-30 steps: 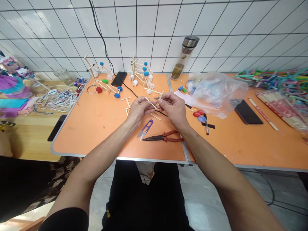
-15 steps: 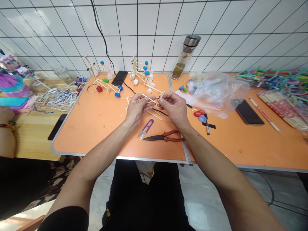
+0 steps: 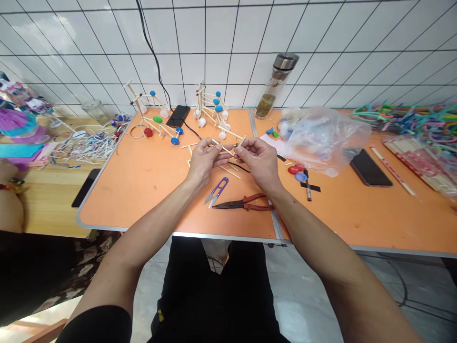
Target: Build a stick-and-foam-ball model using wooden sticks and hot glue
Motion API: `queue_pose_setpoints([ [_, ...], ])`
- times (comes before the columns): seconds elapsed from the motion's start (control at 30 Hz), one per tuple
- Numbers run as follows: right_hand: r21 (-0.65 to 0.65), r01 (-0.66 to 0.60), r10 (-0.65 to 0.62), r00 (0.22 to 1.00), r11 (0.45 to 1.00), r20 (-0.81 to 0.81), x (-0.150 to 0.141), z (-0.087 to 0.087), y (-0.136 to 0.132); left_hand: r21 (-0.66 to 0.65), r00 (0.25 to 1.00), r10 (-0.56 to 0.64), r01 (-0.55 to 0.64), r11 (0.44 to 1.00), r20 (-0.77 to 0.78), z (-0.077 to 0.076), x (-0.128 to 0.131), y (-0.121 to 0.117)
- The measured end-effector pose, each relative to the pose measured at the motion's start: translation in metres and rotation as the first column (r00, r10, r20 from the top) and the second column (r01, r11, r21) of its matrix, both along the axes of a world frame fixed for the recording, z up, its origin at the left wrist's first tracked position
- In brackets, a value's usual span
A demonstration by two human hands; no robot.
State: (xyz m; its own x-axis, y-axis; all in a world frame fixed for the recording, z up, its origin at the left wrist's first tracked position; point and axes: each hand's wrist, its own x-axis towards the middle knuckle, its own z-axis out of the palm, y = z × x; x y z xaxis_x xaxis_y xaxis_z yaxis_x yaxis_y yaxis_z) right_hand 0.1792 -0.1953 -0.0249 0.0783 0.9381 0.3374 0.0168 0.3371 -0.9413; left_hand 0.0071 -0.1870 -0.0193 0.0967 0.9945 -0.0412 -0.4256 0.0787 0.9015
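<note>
My left hand (image 3: 203, 161) pinches a thin wooden stick (image 3: 222, 146) above the orange table. Close beside it, my right hand (image 3: 257, 157) is closed on a second wooden stick (image 3: 242, 141), and the two sticks meet or cross between my fingertips. Fingers hide the exact joint. Below the hands lie purple thread snips (image 3: 219, 189) with parted blades and long-nose pliers (image 3: 246, 204) with reddish handles. Behind them stand two stick models, one with blue caps (image 3: 218, 108) and one with a green cap (image 3: 157, 119) and a red one.
A tilted-looking glass tea bottle (image 3: 273, 90) stands by the tiled wall. To the right are a clear plastic bag (image 3: 321, 138), a phone (image 3: 370, 167), a marker (image 3: 307, 186) and packs of sticks (image 3: 417, 159). Another person's arm (image 3: 10, 200) rests at the left near tangled cords (image 3: 87, 148).
Both hands keep nearly the same pose, holding the sticks together. The whole view has shifted very slightly; nothing has been picked up or let go.
</note>
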Motion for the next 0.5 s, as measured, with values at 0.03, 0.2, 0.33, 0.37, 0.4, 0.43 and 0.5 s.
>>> queue_pose_setpoints([
  [0.03,0.002,0.0,0.0,1.0,1.0,0.001,0.0,-0.0002,0.0001,0.004,1.0,-0.001,0.001,1.0,-0.001,-0.0003,-0.0001,0.0003],
  [0.2,-0.002,0.007,-0.007,1.0,1.0,-0.002,0.0,-0.0013,0.0008,0.004,1.0,0.004,-0.004,1.0,-0.025,-0.0007,-0.0003,0.0006],
  [0.33,-0.019,0.02,-0.02,1.0,1.0,0.007,-0.0003,-0.0012,0.0001,0.01,1.0,0.006,-0.006,1.0,-0.028,-0.0006,-0.0001,-0.0001],
  [0.37,-0.019,0.023,-0.023,1.0,1.0,0.009,-0.0004,-0.0011,-0.0002,0.014,1.0,0.006,-0.006,1.0,-0.025,-0.0006,-0.0001,-0.0002],
  [0.4,-0.016,0.027,-0.026,1.0,1.0,0.011,-0.0005,-0.001,-0.0003,0.017,1.0,0.007,-0.006,1.0,-0.022,-0.0006,-0.0002,-0.0003],
  [0.43,-0.012,0.028,-0.028,1.0,1.0,0.012,-0.0006,-0.0009,-0.0004,0.018,1.0,0.007,-0.007,1.0,-0.021,-0.0005,-0.0003,-0.0004],
  [0.5,-0.002,0.027,-0.027,1.0,1.0,0.014,-0.0009,-0.0012,-0.0002,0.012,1.0,0.009,-0.009,1.0,-0.023,-0.0001,-0.0006,-0.0006],
])
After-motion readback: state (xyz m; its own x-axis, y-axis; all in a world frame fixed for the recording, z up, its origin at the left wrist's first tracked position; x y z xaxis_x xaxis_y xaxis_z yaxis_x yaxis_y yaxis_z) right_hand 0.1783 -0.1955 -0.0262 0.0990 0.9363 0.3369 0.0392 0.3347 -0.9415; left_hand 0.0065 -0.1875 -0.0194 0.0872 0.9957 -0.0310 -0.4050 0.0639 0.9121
